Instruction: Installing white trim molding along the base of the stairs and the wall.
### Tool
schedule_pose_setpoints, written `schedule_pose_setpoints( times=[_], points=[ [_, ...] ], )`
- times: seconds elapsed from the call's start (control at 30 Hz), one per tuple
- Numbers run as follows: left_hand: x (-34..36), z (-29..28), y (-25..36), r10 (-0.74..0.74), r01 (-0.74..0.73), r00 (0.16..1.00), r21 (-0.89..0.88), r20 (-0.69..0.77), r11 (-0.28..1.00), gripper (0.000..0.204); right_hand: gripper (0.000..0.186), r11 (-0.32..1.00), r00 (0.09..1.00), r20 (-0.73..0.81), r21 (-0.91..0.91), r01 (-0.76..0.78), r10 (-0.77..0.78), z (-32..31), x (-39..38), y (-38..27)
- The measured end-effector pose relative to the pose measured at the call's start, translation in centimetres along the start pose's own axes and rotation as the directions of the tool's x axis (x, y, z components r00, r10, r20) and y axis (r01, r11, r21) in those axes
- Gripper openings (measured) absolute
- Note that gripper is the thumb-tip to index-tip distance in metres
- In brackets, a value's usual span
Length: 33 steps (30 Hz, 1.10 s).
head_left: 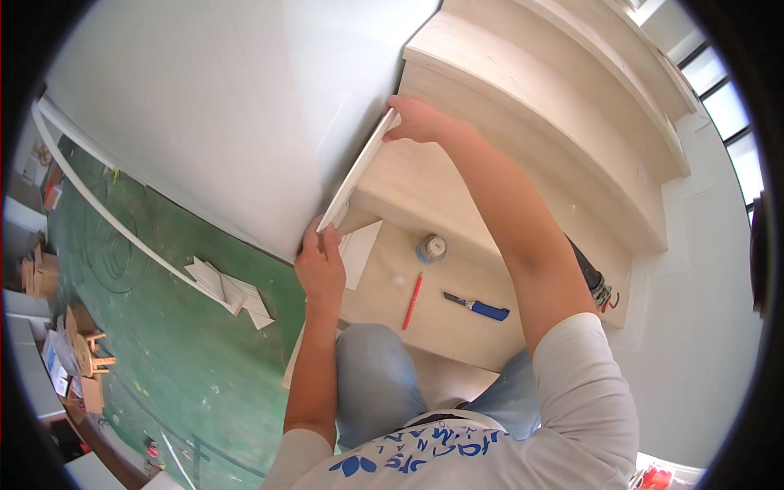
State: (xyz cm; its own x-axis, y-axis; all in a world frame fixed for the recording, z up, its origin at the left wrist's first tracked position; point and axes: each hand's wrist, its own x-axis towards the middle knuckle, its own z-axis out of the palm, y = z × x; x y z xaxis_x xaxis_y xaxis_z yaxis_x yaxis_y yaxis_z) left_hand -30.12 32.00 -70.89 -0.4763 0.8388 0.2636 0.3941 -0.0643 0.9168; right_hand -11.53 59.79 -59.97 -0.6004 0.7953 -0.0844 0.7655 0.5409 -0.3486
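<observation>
A long, narrow white trim strip (354, 175) stands slanted along the white wall (212, 106) where it meets the pale wooden stairs (523, 106). My left hand (321, 260) grips its near end, and my right hand (411, 119) holds its far end. Just right of my left hand, an angled white board piece (359, 251) lies on the lower step. On that step are a clear round container (432, 247), a red pencil (413, 300) and an open blue-handled utility knife (485, 308). A dark tool (594, 283) lies partly hidden behind my right arm.
Down on the green floor (163, 343) at left are white offcuts (233, 294), coiled cable, cardboard boxes (45, 273) and a wooden stool (88, 353). A pale curved strip (121, 229) runs along the left. Barred windows (723, 110) and a white wall (702, 343) are at right.
</observation>
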Motion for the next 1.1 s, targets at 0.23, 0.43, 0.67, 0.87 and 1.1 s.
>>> schedule_pose_setpoints(
  times=[0.23, 0.43, 0.67, 0.87, 1.1],
  points=[
    [0.2, 1.0, 1.4, -0.009, 0.009, 1.0, -0.022, 0.015, 1.0, 0.033, 0.078, 0.999, 0.993, -0.116, 0.043, 0.015, -0.01, 1.3, -0.3, 1.2],
    [0.0, 1.2, 0.5, -0.008, 0.009, 1.0, -0.017, 0.025, 1.0, 0.035, 0.086, 0.976, 0.947, -0.317, 0.218, 0.024, 0.047, 4.6, -1.3, 0.7],
    [-1.9, 1.5, -1.0, 0.138, -0.137, 0.99, -0.037, 0.023, 0.99, 0.052, 0.069, 0.842, 0.864, -0.412, 0.539, -0.025, 0.29, 11.6, -2.8, -2.3],
    [-1.5, 1.7, -1.6, 0.247, -0.246, 0.969, -0.053, 0.014, 0.968, 0.065, 0.056, 0.814, 0.853, -0.451, 0.578, 0.054, 0.264, 12.2, -4.3, -3.8],
    [-0.9, 2.0, -1.7, 0.281, -0.282, 0.959, 0.062, 0.023, 0.957, 0.068, 0.052, 0.859, 0.83, -0.512, 0.505, 0.084, 0.22, 12.9, -4.2, -3.5]
  ],
)
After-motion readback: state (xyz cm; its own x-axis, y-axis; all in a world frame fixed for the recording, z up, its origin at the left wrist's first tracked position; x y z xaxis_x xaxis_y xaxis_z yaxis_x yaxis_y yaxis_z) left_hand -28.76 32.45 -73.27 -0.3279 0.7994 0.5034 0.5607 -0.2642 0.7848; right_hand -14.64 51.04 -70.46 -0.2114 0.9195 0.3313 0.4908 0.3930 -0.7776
